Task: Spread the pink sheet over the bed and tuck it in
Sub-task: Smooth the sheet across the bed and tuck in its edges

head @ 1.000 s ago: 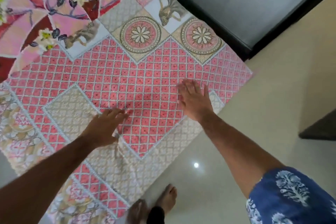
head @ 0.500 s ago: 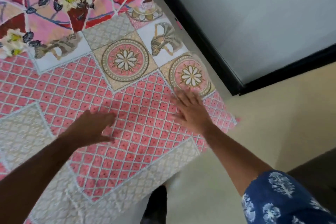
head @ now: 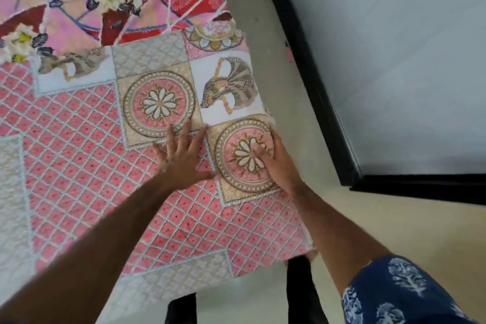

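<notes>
The pink sheet, patterned with pink lattice, round flower medallions and red floral panels, lies flat across the bed and fills the left of the view. My left hand rests on it with fingers spread and straight, just left of a medallion. My right hand presses flat on that medallion, near the sheet's right edge. The sheet's near edge hangs over the bed's front side. The bed under the sheet is hidden.
A bare grey strip runs along the sheet's right edge. Beyond it a black-framed pale panel stands on the beige floor. My dark trouser legs show below the sheet's corner.
Both hands slid forward and to the right over the sheet toward its right edge. My left hand closed in next to the right, which now lies on the medallion.
</notes>
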Demonstrator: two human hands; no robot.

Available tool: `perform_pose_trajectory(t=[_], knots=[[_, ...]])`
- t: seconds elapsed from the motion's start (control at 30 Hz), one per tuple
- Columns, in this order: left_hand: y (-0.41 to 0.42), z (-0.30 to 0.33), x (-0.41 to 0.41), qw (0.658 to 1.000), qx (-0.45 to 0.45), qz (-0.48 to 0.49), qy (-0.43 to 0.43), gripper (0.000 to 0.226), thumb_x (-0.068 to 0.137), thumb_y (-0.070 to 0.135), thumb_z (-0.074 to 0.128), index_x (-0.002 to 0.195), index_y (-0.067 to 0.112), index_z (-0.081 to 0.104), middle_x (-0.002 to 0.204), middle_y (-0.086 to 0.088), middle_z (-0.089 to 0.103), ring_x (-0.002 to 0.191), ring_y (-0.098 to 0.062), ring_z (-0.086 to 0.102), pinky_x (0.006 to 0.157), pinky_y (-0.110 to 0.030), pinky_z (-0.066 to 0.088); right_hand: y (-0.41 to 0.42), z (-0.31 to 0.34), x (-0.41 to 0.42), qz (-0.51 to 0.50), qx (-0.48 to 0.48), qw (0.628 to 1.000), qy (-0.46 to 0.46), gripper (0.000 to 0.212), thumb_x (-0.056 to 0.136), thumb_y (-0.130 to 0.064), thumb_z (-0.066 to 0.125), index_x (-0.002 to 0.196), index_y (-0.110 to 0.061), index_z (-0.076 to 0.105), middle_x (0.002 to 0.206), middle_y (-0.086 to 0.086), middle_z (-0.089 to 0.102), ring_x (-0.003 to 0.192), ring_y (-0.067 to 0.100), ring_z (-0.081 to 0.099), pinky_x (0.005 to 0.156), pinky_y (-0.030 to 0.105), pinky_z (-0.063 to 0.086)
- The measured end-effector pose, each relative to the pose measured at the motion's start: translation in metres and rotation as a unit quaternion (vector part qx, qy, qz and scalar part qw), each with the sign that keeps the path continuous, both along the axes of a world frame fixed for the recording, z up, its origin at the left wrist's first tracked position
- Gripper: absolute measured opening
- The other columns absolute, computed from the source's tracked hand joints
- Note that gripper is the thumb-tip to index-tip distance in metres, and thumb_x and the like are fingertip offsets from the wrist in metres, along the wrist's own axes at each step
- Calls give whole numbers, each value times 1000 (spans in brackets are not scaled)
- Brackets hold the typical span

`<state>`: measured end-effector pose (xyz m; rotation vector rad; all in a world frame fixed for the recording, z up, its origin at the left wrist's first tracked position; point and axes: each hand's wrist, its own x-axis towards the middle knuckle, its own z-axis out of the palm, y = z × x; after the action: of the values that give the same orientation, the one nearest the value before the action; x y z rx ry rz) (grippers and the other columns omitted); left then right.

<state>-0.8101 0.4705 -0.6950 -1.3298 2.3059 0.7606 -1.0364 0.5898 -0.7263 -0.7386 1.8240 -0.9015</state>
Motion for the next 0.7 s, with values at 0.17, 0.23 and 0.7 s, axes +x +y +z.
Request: perform_pose_trajectory(t=[0.17, 0.23, 0.7], knots=[[19, -4, -62, 984, 30, 175, -11, 101, 77, 91, 24, 151, 42, -25, 158, -3, -39, 141, -37, -41, 108, -75, -18, -14, -6, -59, 222, 213, 952, -4, 89, 87, -83, 30, 139, -15, 55, 139, 9, 58, 127, 25, 55, 104, 24, 39], [21, -10, -69, 982, 9, 186, -38, 102, 73, 95, 10, 150, 40, -29, 156, -3, -42, 141, -39, -39, 109, -75, -16, -22, -5, -84, 278, 274, 918, 68, 112, 67, -96, 23, 131, -12, 62, 136, 15, 61, 123, 31, 59, 105, 38, 43], [17, -10, -74, 977, 18, 203, -61, 100, 68, 94, -1, 148, 43, -32, 156, -5, -43, 141, -39, -39, 110, -71, -20, -151, 30, -118, 450, 84, 886, 74, 64, 99, -45, 52, 153, -18, 30, 155, -3, 35, 143, 19, 36, 119, 44, 31]])
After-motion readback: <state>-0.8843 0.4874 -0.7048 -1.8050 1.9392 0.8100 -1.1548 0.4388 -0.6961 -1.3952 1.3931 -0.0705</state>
